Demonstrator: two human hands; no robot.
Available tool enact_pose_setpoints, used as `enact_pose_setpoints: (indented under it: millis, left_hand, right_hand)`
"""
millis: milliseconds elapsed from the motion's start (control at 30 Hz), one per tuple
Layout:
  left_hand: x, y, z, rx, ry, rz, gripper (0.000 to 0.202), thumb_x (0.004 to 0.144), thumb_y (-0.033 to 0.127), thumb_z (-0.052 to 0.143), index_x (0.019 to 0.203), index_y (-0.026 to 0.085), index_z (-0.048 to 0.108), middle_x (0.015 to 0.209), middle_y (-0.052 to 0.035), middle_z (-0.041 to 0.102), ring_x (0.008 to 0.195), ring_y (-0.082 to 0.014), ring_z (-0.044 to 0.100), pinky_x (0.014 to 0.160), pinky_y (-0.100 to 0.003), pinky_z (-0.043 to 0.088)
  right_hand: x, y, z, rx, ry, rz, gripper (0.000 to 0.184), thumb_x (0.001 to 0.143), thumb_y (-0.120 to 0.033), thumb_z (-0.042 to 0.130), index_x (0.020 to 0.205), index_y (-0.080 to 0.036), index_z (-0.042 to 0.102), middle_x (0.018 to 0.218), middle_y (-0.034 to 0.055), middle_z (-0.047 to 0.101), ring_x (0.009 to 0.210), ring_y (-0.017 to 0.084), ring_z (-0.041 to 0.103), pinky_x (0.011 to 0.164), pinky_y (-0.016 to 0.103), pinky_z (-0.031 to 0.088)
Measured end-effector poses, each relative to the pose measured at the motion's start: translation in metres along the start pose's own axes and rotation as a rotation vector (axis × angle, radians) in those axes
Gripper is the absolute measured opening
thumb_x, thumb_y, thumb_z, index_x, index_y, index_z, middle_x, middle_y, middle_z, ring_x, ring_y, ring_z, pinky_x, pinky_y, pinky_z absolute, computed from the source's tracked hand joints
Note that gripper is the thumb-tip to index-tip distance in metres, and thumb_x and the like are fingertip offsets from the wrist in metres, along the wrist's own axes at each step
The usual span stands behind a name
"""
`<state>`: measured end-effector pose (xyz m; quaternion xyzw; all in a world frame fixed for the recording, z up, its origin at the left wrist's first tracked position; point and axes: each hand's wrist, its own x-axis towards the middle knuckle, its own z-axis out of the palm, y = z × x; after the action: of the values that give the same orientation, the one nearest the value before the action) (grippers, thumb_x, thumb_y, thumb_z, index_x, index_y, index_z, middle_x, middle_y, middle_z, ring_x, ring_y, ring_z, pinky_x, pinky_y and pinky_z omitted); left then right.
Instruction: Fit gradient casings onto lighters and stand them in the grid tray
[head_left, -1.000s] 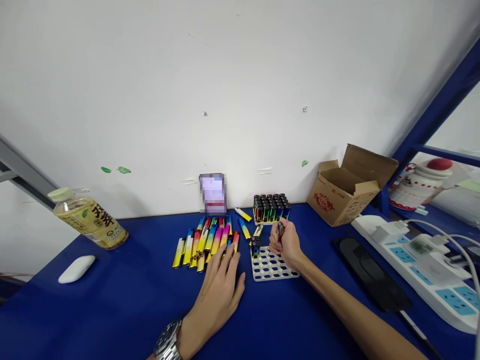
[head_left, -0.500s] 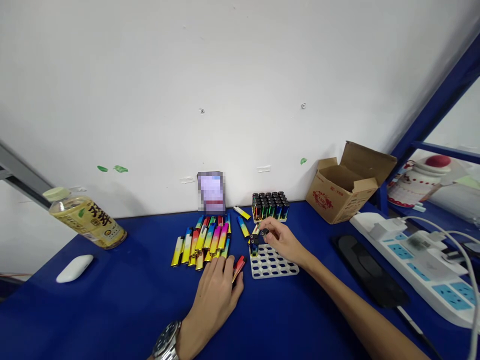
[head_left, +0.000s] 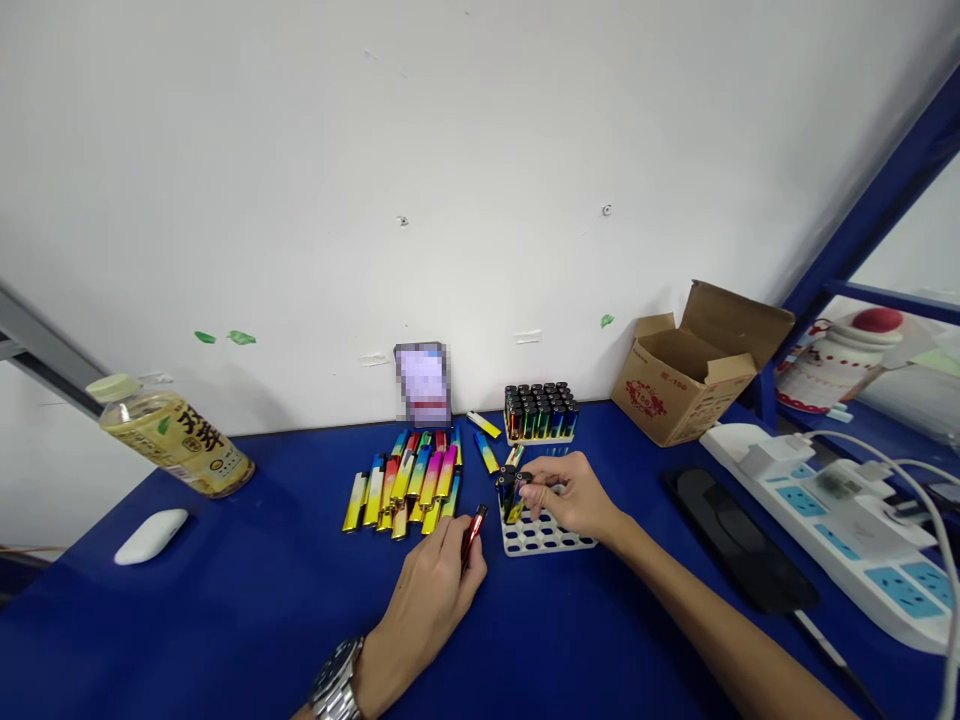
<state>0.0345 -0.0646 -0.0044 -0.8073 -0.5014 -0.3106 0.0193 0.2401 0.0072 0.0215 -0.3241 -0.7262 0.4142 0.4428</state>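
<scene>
My left hand (head_left: 435, 575), with a watch on its wrist, is closed around a red lighter (head_left: 474, 530) with a dark top. It is close to the blue table, left of a white tray with rows of oval holes (head_left: 536, 541). Over the tray's far left part, my right hand (head_left: 564, 492) pinches a lighter (head_left: 517, 500) by its black top end. This lighter is tilted beside another dark-topped lighter (head_left: 504, 482) standing in the tray; whether it is in a hole I cannot tell. A heap of colourful foil lighters (head_left: 409, 485) lies left of the tray.
Behind the tray stands a second rack full of upright lighters (head_left: 541, 412). A phone (head_left: 424, 385) leans on the wall. An open carton (head_left: 686, 375), a black phone (head_left: 739, 540) and a power strip (head_left: 840, 530) are at right; a drink bottle (head_left: 176, 440) and a white case (head_left: 151, 537) are at left.
My right hand has lowered its lighter towards the tray's far left corner, the wrist turning slightly. In my left hand the red lighter has tipped more upright.
</scene>
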Motion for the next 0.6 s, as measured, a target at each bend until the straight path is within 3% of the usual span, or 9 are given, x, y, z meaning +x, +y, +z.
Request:
enact_pose_setpoints:
  millis: [167,300,433,533,600]
  left_hand:
    - [0.004,0.000,-0.005,-0.137,0.004,-0.015,0.020,0.094,0.022,0.039,0.106,0.017,0.053,0.086,-0.0051,0.065,0.073,-0.0151,0.065,0.064,-0.026,0.055]
    - [0.004,0.001,-0.007,-0.184,0.039,-0.014,0.025,0.095,0.023,0.040,0.116,0.017,0.052,0.100,-0.0090,0.066,0.093,-0.0175,0.065,0.080,-0.029,0.055]
    - [0.005,0.008,-0.012,-0.205,0.098,0.064,0.031,0.095,0.019,0.040,0.124,0.017,0.049,0.105,-0.0107,0.065,0.098,-0.0190,0.064,0.086,-0.032,0.054]
    - [0.011,0.013,-0.018,-0.279,0.115,0.141,0.032,0.094,0.013,0.038,0.124,0.018,0.048,0.102,-0.0098,0.064,0.093,-0.0158,0.064,0.081,-0.026,0.054]
    - [0.018,0.013,-0.021,-0.286,0.115,0.155,0.031,0.094,0.013,0.039,0.122,0.018,0.049,0.103,-0.0094,0.063,0.094,-0.0151,0.063,0.083,-0.026,0.053]
  right_hand:
    - [-0.002,-0.006,0.000,-0.355,-0.099,-0.161,0.026,0.083,-0.032,0.059,0.061,-0.019,0.059,0.047,-0.0017,0.052,0.041,0.011,0.045,0.044,0.022,0.029]
    - [-0.002,-0.016,0.001,-0.601,-0.024,-0.290,0.025,0.081,-0.039,0.061,0.066,-0.019,0.059,0.052,-0.0014,0.047,0.048,0.012,0.040,0.050,0.025,0.028]
    - [-0.005,-0.030,0.014,-0.645,0.085,-0.412,0.034,0.079,-0.047,0.060,0.094,-0.017,0.065,0.077,0.0072,0.057,0.073,0.021,0.047,0.067,0.035,0.040]
    - [-0.007,-0.037,0.027,-0.564,0.053,-0.445,0.024,0.087,-0.036,0.054,0.097,-0.018,0.066,0.092,0.0100,0.057,0.086,0.024,0.048,0.076,0.040,0.043]
    - [-0.008,-0.037,0.032,-0.419,0.121,-0.433,0.020,0.090,-0.026,0.049,0.098,-0.019,0.066,0.093,0.0092,0.056,0.090,0.022,0.051,0.079,0.039,0.044]
